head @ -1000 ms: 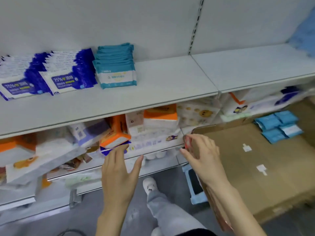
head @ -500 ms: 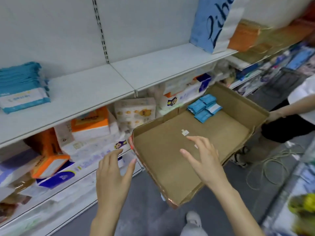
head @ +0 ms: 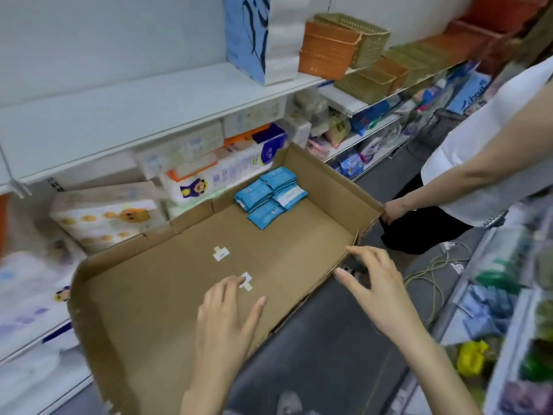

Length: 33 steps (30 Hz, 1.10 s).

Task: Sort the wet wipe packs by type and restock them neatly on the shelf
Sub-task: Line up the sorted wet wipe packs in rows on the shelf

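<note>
A shallow cardboard tray [head: 317,235] fills the middle of the view, held at its far right corner by another person's hand [head: 393,209]. Several light blue wet wipe packs [head: 270,194] lie in a loose pile in the tray's far corner. My left hand [head: 227,319] hovers over the tray's near part with fingers straight and nothing in it. My right hand [head: 374,286] hangs just past the tray's right edge, fingers spread and loosely bent, holding nothing. The white shelf board [head: 125,115] above the tray is bare on this stretch.
Tissue and paper packs [head: 104,214] crowd the lower shelves on the left. A tall blue and white bag [head: 254,34] and orange and tan baskets [head: 338,49] stand on the shelf to the right. The other person [head: 478,151] stands at right. Cables [head: 434,271] lie on the grey floor.
The view has swung right, away from the stocked blue packs, onto the cardboard tray. Both my hands have moved over and beside the tray, still holding nothing.
</note>
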{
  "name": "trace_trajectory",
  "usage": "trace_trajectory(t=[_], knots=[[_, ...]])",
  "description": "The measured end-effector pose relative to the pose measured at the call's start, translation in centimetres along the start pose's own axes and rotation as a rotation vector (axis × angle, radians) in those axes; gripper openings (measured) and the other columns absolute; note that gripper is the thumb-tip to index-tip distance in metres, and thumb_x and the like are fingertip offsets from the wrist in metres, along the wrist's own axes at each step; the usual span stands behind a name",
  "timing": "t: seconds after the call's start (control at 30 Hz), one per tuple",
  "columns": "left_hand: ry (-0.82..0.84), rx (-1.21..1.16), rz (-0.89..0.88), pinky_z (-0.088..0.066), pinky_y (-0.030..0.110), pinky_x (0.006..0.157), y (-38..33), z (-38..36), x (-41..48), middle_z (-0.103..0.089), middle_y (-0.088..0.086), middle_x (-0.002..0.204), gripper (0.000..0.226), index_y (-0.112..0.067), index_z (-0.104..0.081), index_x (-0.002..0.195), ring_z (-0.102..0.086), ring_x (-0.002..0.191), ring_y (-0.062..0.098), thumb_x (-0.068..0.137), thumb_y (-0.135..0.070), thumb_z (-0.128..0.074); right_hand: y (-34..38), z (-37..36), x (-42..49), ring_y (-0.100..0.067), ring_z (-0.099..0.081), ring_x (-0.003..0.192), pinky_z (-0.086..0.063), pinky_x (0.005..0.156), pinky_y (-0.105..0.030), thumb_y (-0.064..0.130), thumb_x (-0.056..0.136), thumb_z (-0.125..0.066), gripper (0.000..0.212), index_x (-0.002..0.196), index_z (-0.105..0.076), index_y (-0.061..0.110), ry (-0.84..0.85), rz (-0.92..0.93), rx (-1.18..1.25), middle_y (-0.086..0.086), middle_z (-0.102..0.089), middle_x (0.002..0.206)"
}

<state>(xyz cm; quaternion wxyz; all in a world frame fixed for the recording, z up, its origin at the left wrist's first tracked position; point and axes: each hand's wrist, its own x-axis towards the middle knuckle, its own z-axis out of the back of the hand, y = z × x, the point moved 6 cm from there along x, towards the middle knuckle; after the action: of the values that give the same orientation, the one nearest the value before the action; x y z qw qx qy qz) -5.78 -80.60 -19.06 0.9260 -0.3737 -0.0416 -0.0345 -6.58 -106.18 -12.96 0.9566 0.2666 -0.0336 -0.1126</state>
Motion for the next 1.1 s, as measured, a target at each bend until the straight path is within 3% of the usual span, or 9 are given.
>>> trace_trajectory(t=[0.17,0.33,0.4,0.5,0.7,0.8,0.93,1.03,1.1], knots=[[0.044,0.014,0.145,-0.039,0.029,0.091,-0.6,-5.4,1.1,-0.054,-0.015,0.118,0.058,-0.027,-0.055,0.118,-0.048,0.11,0.011,0.081,-0.068,-0.038,-5.4,0.0,5.6,-0.01,-0.045,0.117,-0.039,0.102,-0.042,0.043,0.088,-0.06,0.041,0.126,-0.05,0.032,0.125,0.01,0.026,0.017,-0.041,0.117],[0.071,0.068,0.283,-0.039,0.031,0.093,1.9,-8.9,4.4,-0.052,-0.014,0.117,0.057,-0.028,-0.054,0.12,-0.045,0.11,0.01,0.083,-0.069,-0.045,-7.9,-4.3,12.2,-0.009,-0.045,0.119,-0.039,0.091,-0.028,0.043,0.091,-0.056,0.044,0.131,-0.048,0.029,0.266,0.019,0.061,0.012,-0.041,0.125],[0.076,0.053,0.355,-0.039,0.03,0.09,2.9,-10.8,6.4,-0.052,-0.013,0.116,0.047,-0.026,-0.055,0.12,-0.045,0.11,0.01,0.085,-0.057,-0.054,-8.5,-6.7,14.9,-0.01,-0.045,0.119,-0.038,0.086,-0.025,0.043,0.092,-0.055,0.045,0.133,-0.047,0.028,0.344,0.013,0.071,0.01,-0.041,0.129],[0.081,-0.024,0.52,-0.036,0.026,0.085,5.2,-14.9,10.3,-0.055,-0.006,0.113,0.043,-0.018,-0.056,0.122,-0.049,0.108,0.014,0.087,-0.043,-0.061,-9.5,-10.3,19.3,-0.012,-0.045,0.121,-0.04,0.093,-0.028,0.045,0.091,-0.055,0.049,0.135,-0.045,0.026,0.439,0.043,0.022,0.007,-0.042,0.131],[0.031,-0.246,0.807,-0.038,0.024,0.084,8.7,-23.5,20.7,-0.056,0.001,0.118,0.052,-0.012,-0.051,0.128,-0.057,0.108,0.017,0.086,-0.037,-0.067,-13.2,-15.6,29.5,-0.016,-0.044,0.124,-0.037,0.093,-0.026,0.042,0.09,-0.057,0.054,0.139,-0.041,0.023,0.571,-0.051,0.005,0.003,-0.044,0.128],[-0.043,-0.358,0.918,-0.043,0.028,0.091,10.6,-26.7,25.7,-0.056,0.003,0.121,0.06,-0.01,-0.045,0.133,-0.057,0.111,0.018,0.084,-0.034,-0.07,-14.8,-18.7,34.9,-0.019,-0.046,0.125,-0.037,0.096,-0.026,0.039,0.089,-0.062,0.058,0.139,-0.042,0.019,0.578,-0.091,0.023,-0.002,-0.046,0.132],[-0.161,-0.5,1.052,-0.051,0.031,0.079,13.7,-30.3,29.4,-0.069,0.0,0.098,0.04,-0.005,-0.062,0.101,-0.067,0.095,0.022,0.076,-0.032,-0.078,-15.9,-23.6,41.3,-0.024,-0.045,0.129,-0.035,0.104,-0.03,0.035,0.085,-0.068,0.062,0.139,-0.044,0.016,0.518,-0.204,0.129,-0.008,-0.047,0.139],[-0.244,-0.523,1.097,-0.056,0.039,0.081,14.9,-31.8,30.6,-0.072,0.001,0.098,0.066,-0.009,-0.061,0.111,-0.07,0.087,0.017,0.061,-0.047,-0.082,-15.8,-26.6,44.9,-0.023,-0.043,0.13,-0.032,0.101,-0.026,0.034,0.082,-0.072,0.068,0.141,-0.041,0.016,0.426,-0.219,0.187,-0.008,-0.046,0.139],[-0.313,-0.573,1.128,-0.055,0.035,0.081,14.8,-32.4,31.2,-0.068,-0.002,0.094,0.063,-0.006,-0.053,0.113,-0.067,0.082,0.012,0.065,-0.031,-0.086,-15.5,-28.2,46.1,-0.026,-0.04,0.129,-0.031,0.102,-0.029,0.036,0.078,-0.075,0.075,0.142,-0.039,0.016,0.382,-0.151,0.156,-0.008,-0.046,0.138]])
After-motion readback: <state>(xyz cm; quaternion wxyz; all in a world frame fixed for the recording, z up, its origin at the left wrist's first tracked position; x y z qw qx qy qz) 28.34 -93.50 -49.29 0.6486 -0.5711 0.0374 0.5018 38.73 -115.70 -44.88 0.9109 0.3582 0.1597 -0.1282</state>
